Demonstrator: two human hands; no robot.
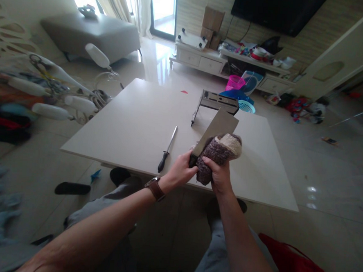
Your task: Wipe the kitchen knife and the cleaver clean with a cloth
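My left hand (182, 167) is closed round the dark handle of a cleaver (218, 126), whose broad blade points away and to the right above the table. A brown and cream cloth (215, 154), bunched up, is gripped in my right hand (221, 174) and lies against the near side of the blade. Some of the cleaver's lower edge is hidden behind the cloth. On the white table (132, 129), left of my hands, lies a honing steel (167, 151) with a black handle. Just past the blade stands a dark metal frame (219, 100) on legs.
A small red scrap (184, 92) lies near the table's far edge. Beyond it, a pink basket (235, 82) and a light blue basket (246, 106) sit on the floor. White lamp arms (79, 101) crowd the left side. A red bag (296, 262) is at lower right.
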